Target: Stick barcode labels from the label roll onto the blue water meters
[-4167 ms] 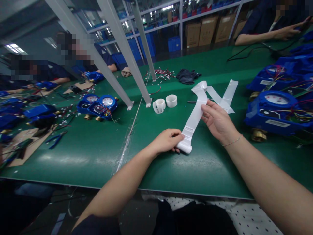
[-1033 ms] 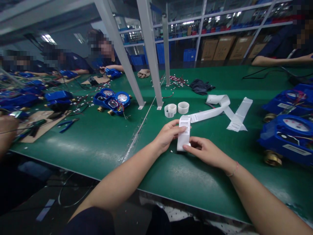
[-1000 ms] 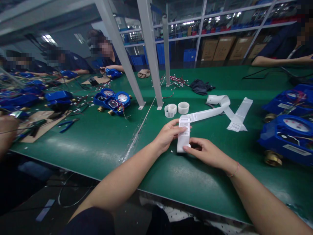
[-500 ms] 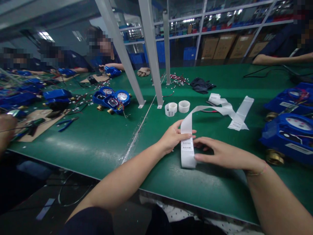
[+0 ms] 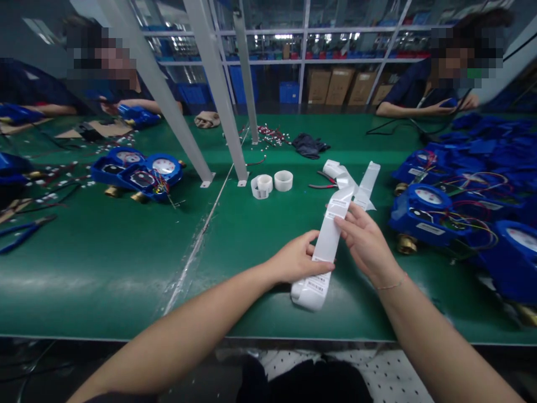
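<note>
A long white strip of barcode labels (image 5: 328, 238) runs between my two hands, its near end folded over in a loop close to the table's front edge. My left hand (image 5: 300, 257) is closed on the lower part, thumb across the face of the strip. Higher up, my right hand (image 5: 364, 238) pinches the strip's right edge between thumb and fingers. The far part of the strip lies on the green table (image 5: 251, 246), beside another white length of label strip (image 5: 368, 182). Red-handled pliers (image 5: 325, 183) lie just behind, partly covered.
Two small label rolls, one left (image 5: 262, 186) and one right (image 5: 283, 181), stand beyond my hands. Blue meters with brass fittings and loose wires crowd the right (image 5: 432, 210); others sit left (image 5: 138, 170). Grey posts (image 5: 218, 95) rise from the table. Co-workers sit across it.
My right hand has moved up along the strip and now grips it; before, its fingers were apart beside the loop. The strip is pulled straighter. The view has turned right.
</note>
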`<state>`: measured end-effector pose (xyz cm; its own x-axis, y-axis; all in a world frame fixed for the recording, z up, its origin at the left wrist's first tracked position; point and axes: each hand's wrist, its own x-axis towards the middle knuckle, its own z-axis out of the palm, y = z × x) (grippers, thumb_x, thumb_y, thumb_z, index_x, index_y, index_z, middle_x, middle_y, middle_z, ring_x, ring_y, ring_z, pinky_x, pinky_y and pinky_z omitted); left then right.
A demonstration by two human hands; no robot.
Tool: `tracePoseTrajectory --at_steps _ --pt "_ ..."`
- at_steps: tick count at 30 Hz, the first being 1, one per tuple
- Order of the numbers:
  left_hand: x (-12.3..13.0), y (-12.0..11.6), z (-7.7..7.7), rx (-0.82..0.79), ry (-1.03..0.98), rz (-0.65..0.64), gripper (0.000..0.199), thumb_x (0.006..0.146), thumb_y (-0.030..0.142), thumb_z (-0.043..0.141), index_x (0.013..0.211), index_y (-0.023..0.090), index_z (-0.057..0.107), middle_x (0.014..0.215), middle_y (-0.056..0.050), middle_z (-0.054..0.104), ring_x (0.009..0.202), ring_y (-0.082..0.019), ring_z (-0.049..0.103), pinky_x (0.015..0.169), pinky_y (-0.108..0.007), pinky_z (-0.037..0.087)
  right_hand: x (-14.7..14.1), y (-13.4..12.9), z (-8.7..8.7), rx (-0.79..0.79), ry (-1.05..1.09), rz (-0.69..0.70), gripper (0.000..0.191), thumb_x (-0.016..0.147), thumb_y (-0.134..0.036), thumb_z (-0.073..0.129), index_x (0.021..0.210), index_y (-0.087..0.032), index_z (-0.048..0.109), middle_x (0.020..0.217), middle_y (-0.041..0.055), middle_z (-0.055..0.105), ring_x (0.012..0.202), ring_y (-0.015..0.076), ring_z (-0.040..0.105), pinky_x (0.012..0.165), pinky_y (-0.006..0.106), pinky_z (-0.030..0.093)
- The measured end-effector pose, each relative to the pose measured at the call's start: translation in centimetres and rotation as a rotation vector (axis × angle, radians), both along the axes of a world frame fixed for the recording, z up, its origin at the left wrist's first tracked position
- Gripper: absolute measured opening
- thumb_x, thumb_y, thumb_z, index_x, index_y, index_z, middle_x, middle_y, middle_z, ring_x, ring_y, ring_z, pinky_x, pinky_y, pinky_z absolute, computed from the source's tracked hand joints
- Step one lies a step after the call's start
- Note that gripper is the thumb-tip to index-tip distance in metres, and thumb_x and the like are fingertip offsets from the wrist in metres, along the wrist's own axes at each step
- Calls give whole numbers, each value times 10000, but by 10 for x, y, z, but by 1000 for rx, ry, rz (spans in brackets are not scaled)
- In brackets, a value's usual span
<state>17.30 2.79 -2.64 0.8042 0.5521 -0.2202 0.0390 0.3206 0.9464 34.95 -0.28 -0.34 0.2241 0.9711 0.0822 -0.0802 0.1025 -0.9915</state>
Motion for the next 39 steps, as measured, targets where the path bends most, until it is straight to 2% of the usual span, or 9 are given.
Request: tracePoseTrajectory --at_steps 3,7,13,17,21,25,29,34,39 --pt "9 0 7 -57 -38 16 613 766 557 821 1199 182 603 929 -75 733 716 -169 688 637 -260 507 5 -13 -2 -44 70 16 542 848 -359 756 1352 -265 580 1249 62 710 1075 221 692 905 327 567" --pt "26 22 14 -172 -54 133 561 829 678 696 1030 155 687 991 -106 750 890 -200 714 823 -318 548 11 -25 -6 -71 56 58 625 848 -405 779 1410 -255 549 1201 68 728 1023 225 709 892 347 568" --pt "47 45 11 -168 -64 273 295 807 402 811 931 149 723 883 -68 753 779 -152 697 774 -272 531 20 -20 -18 -62 -58 -34 827 727 -474 884 1406 -227 480 956 30 747 833 202 721 791 339 588" --pt "42 42 9 -128 -125 294 303 790 404 821 934 159 715 879 -37 740 747 -123 679 725 -240 519 20 -8 -23 -26 -124 -41 852 679 -469 923 1356 -215 470 878 10 723 777 190 715 739 308 589" --pt "26 47 8 -86 -135 334 367 700 395 887 864 158 659 813 -5 711 685 -110 657 688 -235 517 13 -3 -27 -22 -173 -41 805 708 -516 895 1325 -225 467 854 -3 689 726 178 693 688 302 590" --pt "17 55 7 -32 -88 388 320 755 375 842 859 170 619 738 10 689 613 -108 632 616 -224 496 5 -7 -28 43 -225 -75 723 779 -505 848 1329 -262 447 924 13 688 750 187 703 703 325 610" --pt "18 52 10 -4 -74 409 240 811 328 786 837 172 605 707 11 681 584 -102 612 582 -212 467 1 -14 -20 86 -316 -121 588 837 -451 803 1302 -265 495 942 29 706 775 197 705 663 314 585" --pt "22 41 14 16 -69 427 286 797 376 802 841 181 598 661 22 664 531 -97 574 531 -201 417 -2 -21 -14 112 -424 -193 440 890 -435 742 1248 -269 548 1029 48 707 855 205 705 639 299 562" --pt "23 37 14 47 -116 426 324 784 409 812 852 186 588 682 6 688 568 -118 613 569 -217 458 -3 -23 -18 103 -340 -155 385 923 -470 711 1229 -254 625 1032 62 724 899 223 715 734 351 609"
